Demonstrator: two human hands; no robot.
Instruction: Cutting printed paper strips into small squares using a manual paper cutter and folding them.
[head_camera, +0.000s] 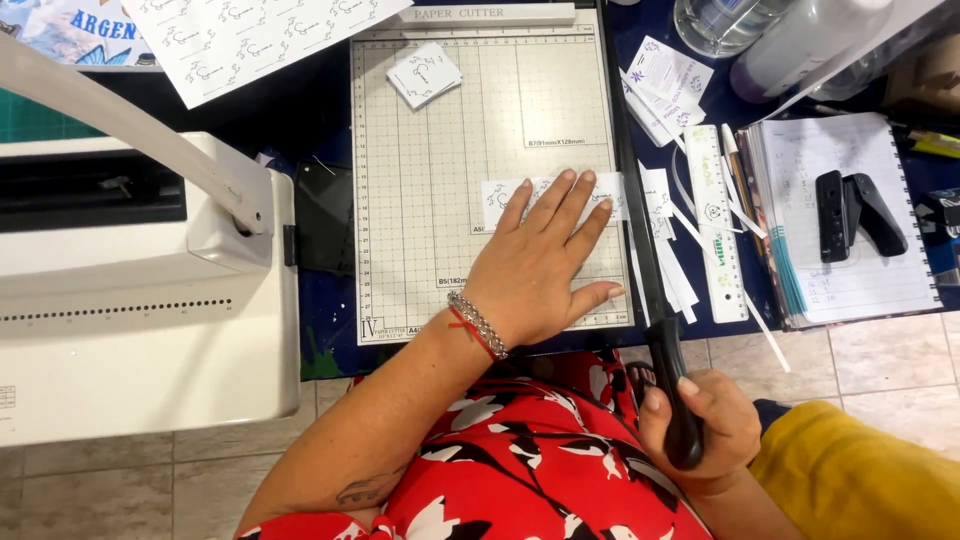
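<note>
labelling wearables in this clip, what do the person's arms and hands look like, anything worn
Both forearms are bare, with no sleeves or gloves. The left hand has a silver chain bracelet and a thin red string at the wrist, and a dark tattoo near the elbow. The right hand wears nothing visible.

cutter board: matt, smooth, gridded plastic
handle: glossy black plastic
strip: thin matt paper
bracelet: shiny metal links
binder: smooth cream plastic
floor: glazed tile

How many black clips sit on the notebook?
2: both lie on the spiral notebook at right, side by side; left black clip, right black clip angled, tops touching. Others may be hidden.
</note>
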